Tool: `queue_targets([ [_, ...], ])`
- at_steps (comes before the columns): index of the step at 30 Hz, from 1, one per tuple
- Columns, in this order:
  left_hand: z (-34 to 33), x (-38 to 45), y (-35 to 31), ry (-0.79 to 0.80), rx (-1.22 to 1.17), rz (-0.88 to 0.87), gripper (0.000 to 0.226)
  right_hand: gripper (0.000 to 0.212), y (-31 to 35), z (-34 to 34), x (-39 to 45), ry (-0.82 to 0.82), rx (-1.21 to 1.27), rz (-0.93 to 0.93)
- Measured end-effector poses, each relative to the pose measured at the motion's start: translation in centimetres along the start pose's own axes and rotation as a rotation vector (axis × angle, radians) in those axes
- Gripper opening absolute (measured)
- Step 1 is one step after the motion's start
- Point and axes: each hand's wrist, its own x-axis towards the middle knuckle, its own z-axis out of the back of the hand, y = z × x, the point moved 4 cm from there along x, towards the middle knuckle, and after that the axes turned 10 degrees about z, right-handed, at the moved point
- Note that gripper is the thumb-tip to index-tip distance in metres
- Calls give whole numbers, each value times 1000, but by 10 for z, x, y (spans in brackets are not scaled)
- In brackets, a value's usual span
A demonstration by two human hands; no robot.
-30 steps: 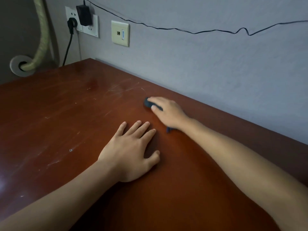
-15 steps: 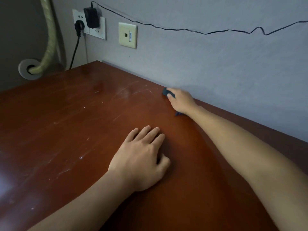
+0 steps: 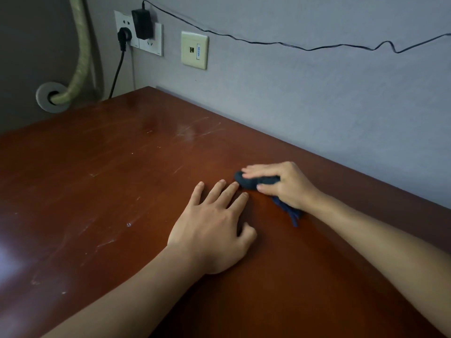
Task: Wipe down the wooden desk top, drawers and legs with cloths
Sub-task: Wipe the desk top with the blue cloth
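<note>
Lying bunched under the right hand (image 3: pixel 283 184), a dark blue cloth (image 3: pixel 251 182) sits on the reddish-brown wooden bench (image 3: pixel 97 191), toward its back edge and near the wall (image 3: pixel 317 106). The grip of that hand is grasping the cloth: the fingers (image 3: pixel 256 172) stretch over the top of the wad and the thumb (image 3: pixel 267 189) presses in from the near side, pinching it between them. One rounded end of the cloth pokes out past the fingertips to the left, and a frayed tail of it trails out from under the wrist toward the viewer.

Just beside the cloth, the left hand (image 3: pixel 214 228) rests palm down on the bench, its grip released, fingers straight and slightly spread, the tips close to the cloth's rounded end. Both forearms are bare and reach in from the lower edge of the view.

Pale scratches, smears and small specks mark the bench top, mostly on its left half and toward the far corner. On the grey wall behind, a white double socket (image 3: pixel 146 35) carries a black adapter (image 3: pixel 142 24) and a black plug (image 3: pixel 124 36) with a cord hanging down. A cream wall plate (image 3: pixel 194 50) sits to its right. A thin black wire (image 3: pixel 292 45) runs from the adapter across the wall to the right edge. At far left, a pale green wrapped pipe (image 3: pixel 81 57) curves down into a round grey wall collar (image 3: pixel 45 100).
</note>
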Motion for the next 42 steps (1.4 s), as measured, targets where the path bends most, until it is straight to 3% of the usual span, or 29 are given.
queue_targets([
  [5,0,-2,-1,7,-2,-6,73,45,-15,5,24,-66,-36,-16],
  [16,2,1,1,8,-44,-20,73,35,-68,-13,237,-170,-223,-109],
  [22,2,2,3,36,-21,-8,73,34,-57,-12,203,-162,-170,-117],
  [32,1,0,0,32,2,-1,73,25,10,-7,-3,-109,-92,65],
  [36,0,-1,-2,10,-24,-11,74,28,-5,-10,37,-149,-169,64],
  [42,0,3,0,34,-79,-28,76,29,-44,-19,194,-170,-278,12],
])
